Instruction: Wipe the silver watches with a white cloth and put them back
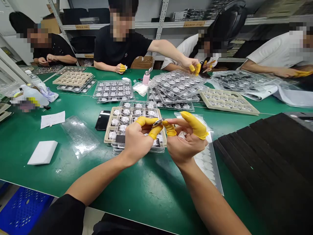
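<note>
Between my hands is a small round silver piece [157, 123], pinched in the yellow finger cots of my left hand [139, 138]. A yellow-cotted fingertip of my right hand [186, 138] presses its other side, while the right thumb stands apart. Below them lies a beige tray [107, 137] of silver pieces, stacked with a transparent plastic tray [138, 147]. My hands partly hide both trays.
A phone [102, 120], white foam block [43, 152] and transparent sheet [79, 135] lie left on the green workbench [41, 176]. Black foam stacks [264, 156] fill the right. Stacked trays [178, 83] stand ahead, where several co-workers [119, 42] sit opposite.
</note>
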The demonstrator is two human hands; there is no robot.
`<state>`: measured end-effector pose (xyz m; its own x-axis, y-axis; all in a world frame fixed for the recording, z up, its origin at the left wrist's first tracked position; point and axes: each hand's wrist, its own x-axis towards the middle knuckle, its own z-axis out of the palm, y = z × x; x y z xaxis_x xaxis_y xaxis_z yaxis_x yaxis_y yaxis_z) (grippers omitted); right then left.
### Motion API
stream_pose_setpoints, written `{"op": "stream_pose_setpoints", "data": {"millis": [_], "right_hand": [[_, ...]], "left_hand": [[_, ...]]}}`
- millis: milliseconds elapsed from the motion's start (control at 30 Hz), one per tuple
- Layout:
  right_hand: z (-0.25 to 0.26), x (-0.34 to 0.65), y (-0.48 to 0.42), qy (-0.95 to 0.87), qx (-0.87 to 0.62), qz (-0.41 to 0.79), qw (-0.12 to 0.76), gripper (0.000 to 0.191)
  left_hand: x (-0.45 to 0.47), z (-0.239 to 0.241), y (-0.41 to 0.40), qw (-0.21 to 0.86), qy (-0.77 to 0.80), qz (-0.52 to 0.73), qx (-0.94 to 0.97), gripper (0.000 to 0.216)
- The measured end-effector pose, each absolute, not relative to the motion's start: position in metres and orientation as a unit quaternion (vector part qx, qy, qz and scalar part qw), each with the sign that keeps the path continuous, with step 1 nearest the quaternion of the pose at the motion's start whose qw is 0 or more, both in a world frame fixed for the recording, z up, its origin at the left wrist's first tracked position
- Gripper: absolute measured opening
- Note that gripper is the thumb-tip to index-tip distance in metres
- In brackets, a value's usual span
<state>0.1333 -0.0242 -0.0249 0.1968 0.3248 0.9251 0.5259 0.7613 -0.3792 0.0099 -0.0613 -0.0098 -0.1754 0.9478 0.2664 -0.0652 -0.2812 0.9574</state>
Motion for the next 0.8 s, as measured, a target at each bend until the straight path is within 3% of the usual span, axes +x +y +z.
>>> {"op": "stream_pose_setpoints", "data": {"millis": [233, 367, 600, 800], "right_hand": [[-0.027, 0.135, -0.023, -0.612, -0.342, -0.103, 0.705, 0.031], [-0.023, 0.136, -0.026, -0.618, -0.322, -0.119, 0.707, 0.038], [-0.025, 0.135, -0.031, -0.584, -0.333, -0.163, 0.722, 0.025], [-0.026, 0.129, -0.034, -0.579, -0.316, -0.121, 0.742, 0.025]], "left_hand": [[0.014, -0.02, -0.065, 0.315, 0.435, 0.642, 0.547, 0.02], [0.017, -0.022, -0.065, 0.299, 0.426, 0.651, 0.553, 0.016], [0.021, -0.025, -0.071, 0.241, 0.426, 0.663, 0.566, 0.013], [0.022, -0.026, -0.074, 0.203, 0.439, 0.657, 0.578, 0.012]]}}
